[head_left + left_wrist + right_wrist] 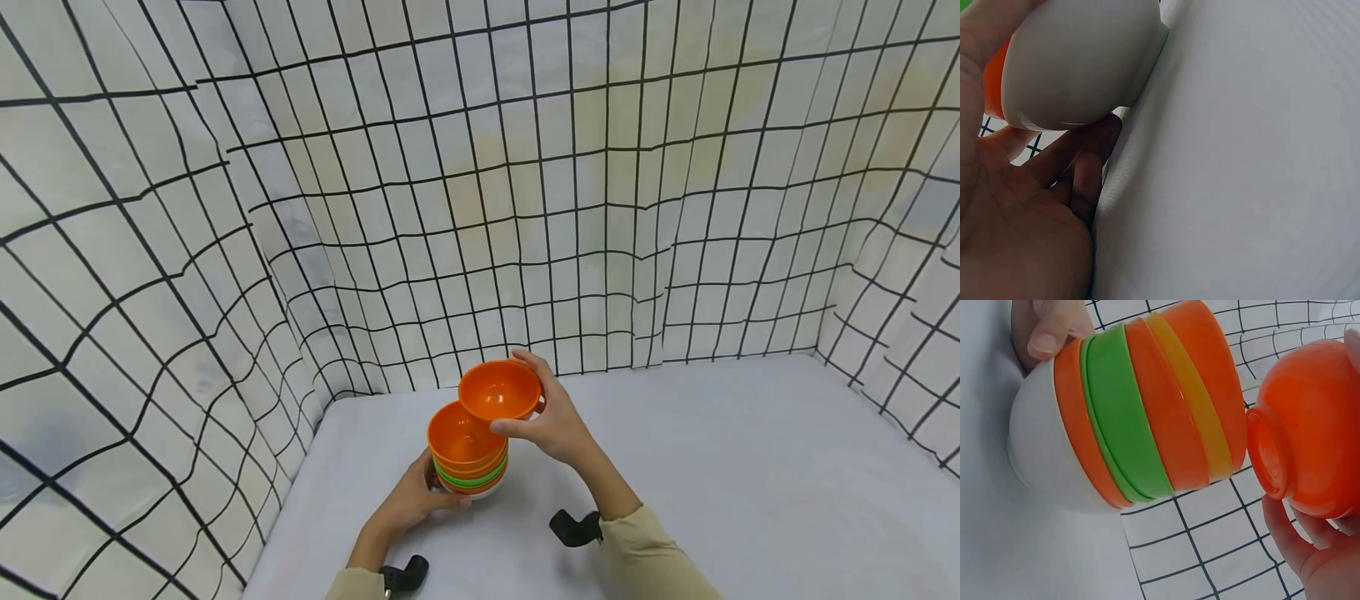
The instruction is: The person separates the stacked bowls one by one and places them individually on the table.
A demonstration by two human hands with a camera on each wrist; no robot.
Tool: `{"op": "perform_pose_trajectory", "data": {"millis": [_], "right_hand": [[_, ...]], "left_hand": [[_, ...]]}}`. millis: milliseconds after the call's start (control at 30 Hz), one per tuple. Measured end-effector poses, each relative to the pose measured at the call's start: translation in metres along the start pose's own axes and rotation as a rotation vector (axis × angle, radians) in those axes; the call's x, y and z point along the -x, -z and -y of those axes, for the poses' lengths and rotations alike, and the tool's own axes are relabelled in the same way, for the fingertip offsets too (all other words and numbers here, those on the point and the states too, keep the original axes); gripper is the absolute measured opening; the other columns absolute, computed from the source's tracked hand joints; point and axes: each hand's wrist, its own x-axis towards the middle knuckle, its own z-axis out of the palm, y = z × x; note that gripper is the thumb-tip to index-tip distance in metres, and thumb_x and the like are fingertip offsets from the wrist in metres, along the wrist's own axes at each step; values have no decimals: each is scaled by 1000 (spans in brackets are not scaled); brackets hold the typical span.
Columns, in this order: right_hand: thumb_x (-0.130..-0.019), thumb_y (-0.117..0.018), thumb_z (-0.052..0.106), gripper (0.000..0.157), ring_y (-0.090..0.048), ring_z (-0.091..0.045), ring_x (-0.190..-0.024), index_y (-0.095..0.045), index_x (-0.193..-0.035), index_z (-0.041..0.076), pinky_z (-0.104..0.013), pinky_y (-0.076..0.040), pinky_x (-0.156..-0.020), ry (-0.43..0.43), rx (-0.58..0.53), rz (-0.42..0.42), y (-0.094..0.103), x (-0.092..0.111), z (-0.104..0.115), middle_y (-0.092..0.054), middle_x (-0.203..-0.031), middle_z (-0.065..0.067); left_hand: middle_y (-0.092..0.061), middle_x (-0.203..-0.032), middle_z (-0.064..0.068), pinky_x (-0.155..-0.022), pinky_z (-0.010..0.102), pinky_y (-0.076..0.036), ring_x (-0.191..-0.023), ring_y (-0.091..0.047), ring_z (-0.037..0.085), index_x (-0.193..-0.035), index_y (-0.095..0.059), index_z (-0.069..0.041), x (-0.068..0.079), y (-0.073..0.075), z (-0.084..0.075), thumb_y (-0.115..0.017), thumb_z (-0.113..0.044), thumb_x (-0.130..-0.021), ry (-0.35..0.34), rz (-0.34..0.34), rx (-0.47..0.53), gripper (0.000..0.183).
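Observation:
A stack of nested bowls point(467, 442) stands on the white table, an orange bowl on top. In the right wrist view the stack shows orange, yellow and green point(1125, 412) bands above a white bowl point(1047, 431) at the bottom. My left hand point(411, 502) holds the stack low on its left side, thumb at the front. In the left wrist view its fingers lie by the white bowl point(1085, 62). My right hand point(561, 427) grips a separate orange bowl point(498, 390) by its side, above the stack's right rim. This bowl's foot point(1270, 453) is close to the top bowl's rim.
The white tabletop point(712, 467) extends to the right of the bowls. White walls with a black grid point(555, 208) rise behind and at both sides. Black wrist-worn devices point(576, 528) sit at both wrists, near the tabletop.

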Motion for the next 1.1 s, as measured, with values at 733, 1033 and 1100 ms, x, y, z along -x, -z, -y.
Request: {"op": "perform_pose_trajectory", "data": {"millis": [733,1033,1100], "right_hand": [[-78,-91,29,94,-50,-35,-131,-36,-154,21,-49,-56,-98,-112,100,-155,56,-2,-33,-48,-149,-10],[-76,-92,33,99,-48,-36,-134,-33,-154,16,-52,-56,-99,-189,188,-209,87,6,-62,-46,-150,-12],[-77,-91,34,100,-47,-37,-134,-31,-155,15,-54,-54,-100,-220,202,-233,96,9,-69,-45,-151,-13]], "left_hand": [[-63,-136,1,-97,38,-44,-109,-57,23,-146,-47,-24,-2,-1,0,-95,-24,-71,9,-2,34,89],[-62,-137,2,-94,34,-45,-107,-56,23,-146,-47,-24,-1,1,-1,-94,-21,-73,4,14,54,87],[-62,-136,2,-94,35,-44,-107,-55,23,-146,-48,-24,-1,1,-1,-94,-21,-72,17,15,65,87]]}}
